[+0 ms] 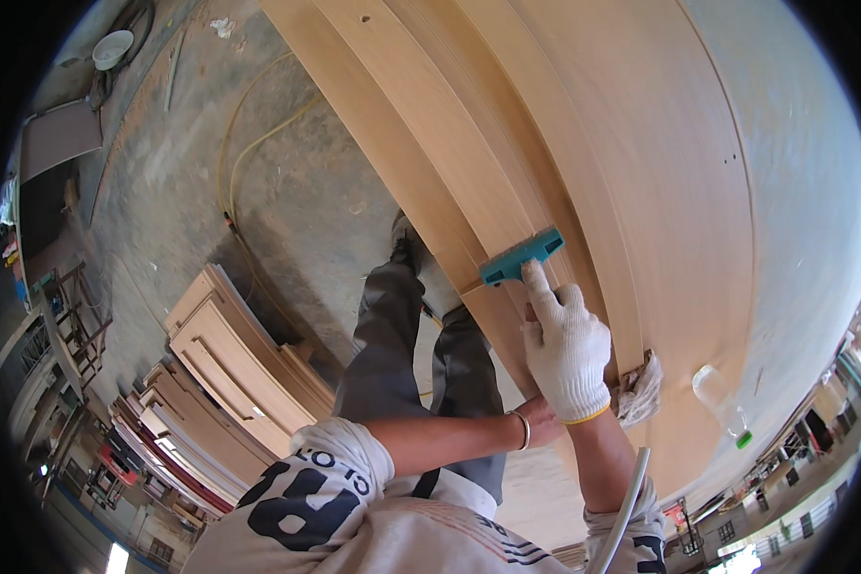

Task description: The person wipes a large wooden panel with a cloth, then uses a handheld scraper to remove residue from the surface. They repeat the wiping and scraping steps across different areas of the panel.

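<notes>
My right hand (564,354), in a white knitted glove, grips a teal T-shaped hand tool (523,256). The tool's wide head lies across the grooved face of a light-brown wooden door panel (641,143), with the index finger stretched along its neck. My left hand (543,422) is bare, with a bracelet at its wrist. It rests by the panel's near edge, and its fingers are hidden behind my right wrist and glove. A crumpled, stained rag (639,390) lies on the panel just right of the glove.
A clear plastic bottle with a green cap (721,402) lies at the right. Stacked wooden panels (244,359) stand on the floor at the left. A yellowish hose (230,163) trails over the concrete floor, and a pale tube (629,507) hangs by my right arm.
</notes>
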Demonstrator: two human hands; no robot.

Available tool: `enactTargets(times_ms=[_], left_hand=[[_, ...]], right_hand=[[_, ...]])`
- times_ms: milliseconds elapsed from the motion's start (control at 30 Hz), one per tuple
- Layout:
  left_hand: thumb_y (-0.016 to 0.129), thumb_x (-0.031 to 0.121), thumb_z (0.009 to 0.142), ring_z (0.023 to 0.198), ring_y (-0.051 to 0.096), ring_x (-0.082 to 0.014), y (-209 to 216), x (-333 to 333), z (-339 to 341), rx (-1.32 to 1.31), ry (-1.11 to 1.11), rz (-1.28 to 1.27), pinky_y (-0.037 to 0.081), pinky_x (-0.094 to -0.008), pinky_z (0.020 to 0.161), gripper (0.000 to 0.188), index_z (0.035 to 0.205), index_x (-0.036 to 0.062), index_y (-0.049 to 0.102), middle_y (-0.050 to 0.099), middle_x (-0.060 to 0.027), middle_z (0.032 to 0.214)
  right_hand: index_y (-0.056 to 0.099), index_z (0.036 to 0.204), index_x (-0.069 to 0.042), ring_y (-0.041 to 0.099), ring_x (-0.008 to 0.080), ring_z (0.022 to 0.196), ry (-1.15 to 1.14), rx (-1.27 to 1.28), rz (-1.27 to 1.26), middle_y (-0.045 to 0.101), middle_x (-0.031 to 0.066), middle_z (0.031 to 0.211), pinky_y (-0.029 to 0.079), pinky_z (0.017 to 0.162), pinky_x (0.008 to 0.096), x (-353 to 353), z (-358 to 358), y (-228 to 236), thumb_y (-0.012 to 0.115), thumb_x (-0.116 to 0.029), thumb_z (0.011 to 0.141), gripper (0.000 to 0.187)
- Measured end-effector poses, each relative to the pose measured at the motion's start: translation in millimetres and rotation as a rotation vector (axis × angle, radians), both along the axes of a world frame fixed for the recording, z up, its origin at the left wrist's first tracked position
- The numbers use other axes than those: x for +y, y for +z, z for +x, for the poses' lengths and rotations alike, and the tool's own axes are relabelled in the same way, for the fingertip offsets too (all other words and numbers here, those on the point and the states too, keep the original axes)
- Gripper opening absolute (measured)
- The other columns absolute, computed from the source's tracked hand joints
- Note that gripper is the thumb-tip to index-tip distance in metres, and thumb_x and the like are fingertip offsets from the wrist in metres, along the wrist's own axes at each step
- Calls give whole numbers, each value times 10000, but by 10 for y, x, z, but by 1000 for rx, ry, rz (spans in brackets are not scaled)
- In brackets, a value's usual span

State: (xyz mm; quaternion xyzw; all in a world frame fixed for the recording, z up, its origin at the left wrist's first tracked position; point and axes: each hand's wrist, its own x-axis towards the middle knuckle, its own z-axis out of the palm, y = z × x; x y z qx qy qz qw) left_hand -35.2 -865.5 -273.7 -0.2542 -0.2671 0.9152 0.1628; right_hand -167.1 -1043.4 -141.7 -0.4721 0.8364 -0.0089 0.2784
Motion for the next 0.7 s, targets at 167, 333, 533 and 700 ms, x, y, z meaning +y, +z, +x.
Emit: enactTargets(times_ms=[167, 333, 533, 700], left_hand=[[422, 258, 1100, 1508, 357, -186, -96, 421, -22, -188, 76, 205, 261, -335, 1272, 444, 1506, 81, 457, 466, -37, 1588], [430, 238, 1069, 1554, 276, -201, 304, -118, -127, -360, 131, 792, 180, -386, 1309, 494, 1521, 40, 422, 433, -41, 1607], [472, 201, 987, 1528, 310, -271, 646, -764, -288, -1506, 1007, 2829, 183, -451, 1300, 487, 1455, 72, 512, 474, -76, 1558], [593, 207, 889, 1224, 580, -242, 430, -1362, -187, -1006, 661, 3303, 428, -423, 1117, 196, 992, 117, 733, 694, -74, 1142]], right_hand=[[502, 1508, -267, 710, 341, 732, 61, -18, -54, 648, 128, 990, 559, 629, 450, -524, -45, -158, 734, -176, 856, 698], [501, 1513, -264, 708, 328, 717, 23, -9, -75, 655, 118, 978, 562, 627, 441, -873, -174, -165, 728, -160, 860, 699], [497, 1517, -282, 707, 324, 711, 23, 7, -38, 661, 109, 988, 568, 626, 439, -1131, -199, -193, 718, -145, 857, 710], [468, 1544, -303, 723, 356, 740, 60, 13, 16, 656, 131, 1030, 595, 667, 440, -1122, -157, -196, 758, -166, 824, 788]])
